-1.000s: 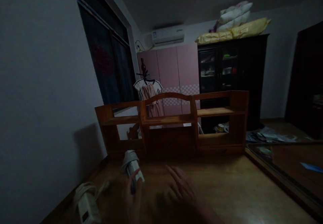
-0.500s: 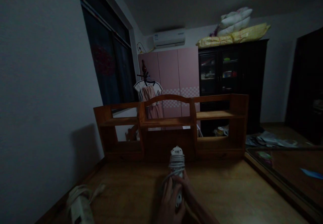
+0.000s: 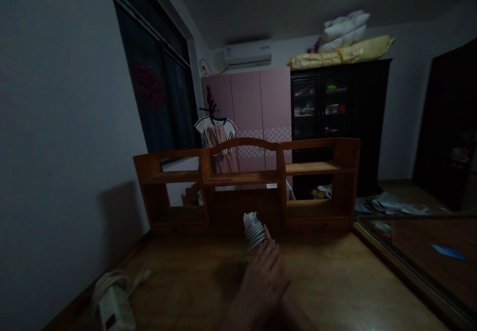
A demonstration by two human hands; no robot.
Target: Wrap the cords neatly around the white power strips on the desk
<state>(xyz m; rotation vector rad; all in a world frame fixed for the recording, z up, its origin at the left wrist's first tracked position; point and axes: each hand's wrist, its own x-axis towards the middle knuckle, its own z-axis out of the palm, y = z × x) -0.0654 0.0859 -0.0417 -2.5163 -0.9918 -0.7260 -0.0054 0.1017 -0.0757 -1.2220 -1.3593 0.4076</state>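
Dim room. Both hands sit low at the middle of the desk point(image 3: 179, 281), pressed together around one thing. Right hand point(image 3: 274, 271) is closed on a cord-wrapped power strip point(image 3: 253, 229), one fingertip up against the coiled cord. Left hand point(image 3: 249, 293) is tight against the right; too dark to tell whether it grips. The strip is held tilted, its top end pointing toward the rear edge, above the desk middle and just before the wooden shelf unit point(image 3: 246, 177) along that edge. A second power strip point(image 3: 112, 308) with loose cord lies at the front-left corner, well apart from the hands. Blue paper point(image 3: 447, 252) lies on the adjoining desktop at right. Behind are a pink wardrobe point(image 3: 257, 102) and a dark cabinet point(image 3: 335, 102).
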